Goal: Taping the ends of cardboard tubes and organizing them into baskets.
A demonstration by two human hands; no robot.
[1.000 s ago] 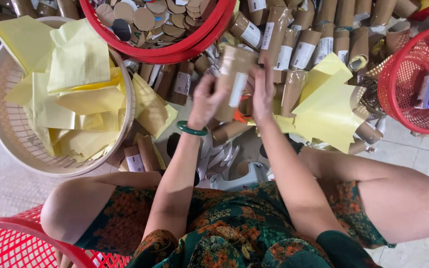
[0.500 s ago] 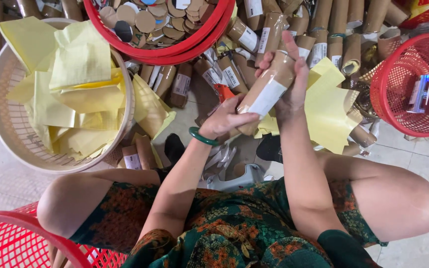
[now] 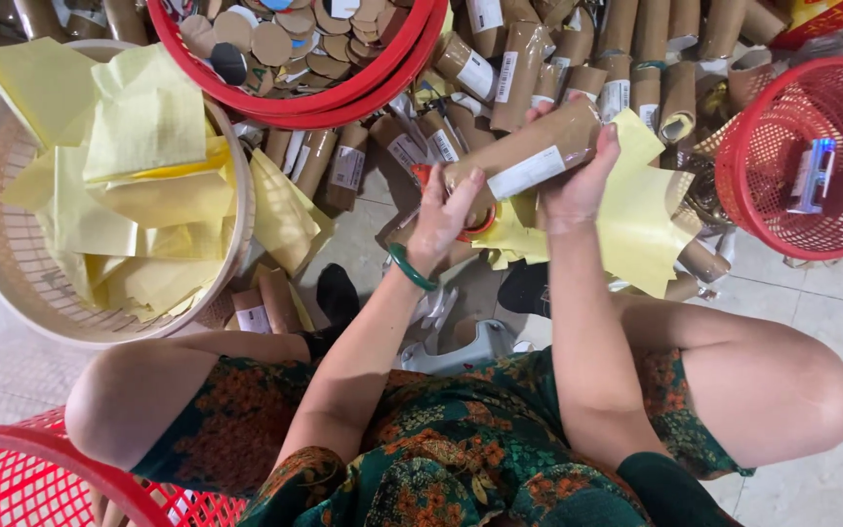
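I hold a brown cardboard tube (image 3: 529, 156) with a white label, tilted, between both hands over the floor. My left hand (image 3: 446, 217), with a green bangle at the wrist, grips its lower left end. My right hand (image 3: 578, 181) wraps around its upper right part. Just under the tube's left end lies a roll of tape with a red core (image 3: 475, 226). Yellow paper sheets (image 3: 636, 210) lie beneath my right hand.
A beige basket (image 3: 12, 263) of yellow sheets stands at the left. A red basket (image 3: 343, 93) of round brown caps is at the top. Another red basket (image 3: 782, 210) stands at the right. Many labelled tubes (image 3: 626, 59) lie piled ahead. A red basket rim (image 3: 12, 468) shows bottom left.
The tube has gone from upright to tilted and lower. My left hand has slid to its lower end, and my right hand now covers the upper part.
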